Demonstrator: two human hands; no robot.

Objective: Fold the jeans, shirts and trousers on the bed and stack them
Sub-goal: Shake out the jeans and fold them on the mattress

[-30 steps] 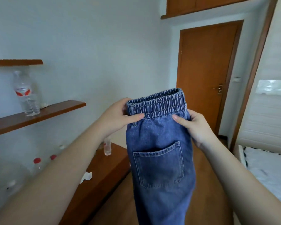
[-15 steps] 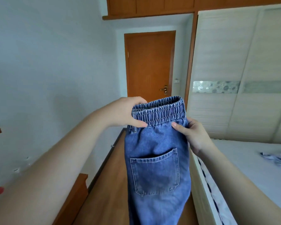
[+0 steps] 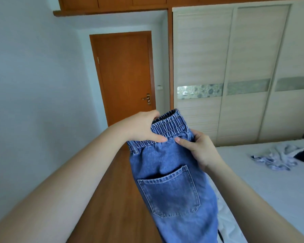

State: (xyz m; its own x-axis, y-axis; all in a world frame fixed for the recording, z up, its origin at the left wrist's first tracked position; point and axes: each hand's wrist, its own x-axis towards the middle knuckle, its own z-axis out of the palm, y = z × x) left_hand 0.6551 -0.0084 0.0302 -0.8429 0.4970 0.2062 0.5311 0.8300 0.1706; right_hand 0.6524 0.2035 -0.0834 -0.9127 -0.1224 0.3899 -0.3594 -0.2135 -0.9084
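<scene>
We are holding the blue jeans [image 3: 172, 181] up in the air beside the bed [image 3: 270, 181], our left hand [image 3: 140, 126] and right hand [image 3: 199, 149] each keeping a pinching grip on the elastic waistband. Since a moment ago the waistband is tilting more and our view is swinging right, bringing crumpled clothes [image 3: 279, 156] on the bed into sight, with the wardrobe [image 3: 244, 58] and door [image 3: 125, 76] behind.

The jeans [image 3: 170, 186] hang from both hands over the wooden floor [image 3: 112, 199], just left of the bed [image 3: 270, 190]; the near stretch of mattress lies bare; a crumpled heap of clothes [image 3: 277, 156] occupies its far right part; the wardrobe [image 3: 235, 67] walls off the room behind the bed.
</scene>
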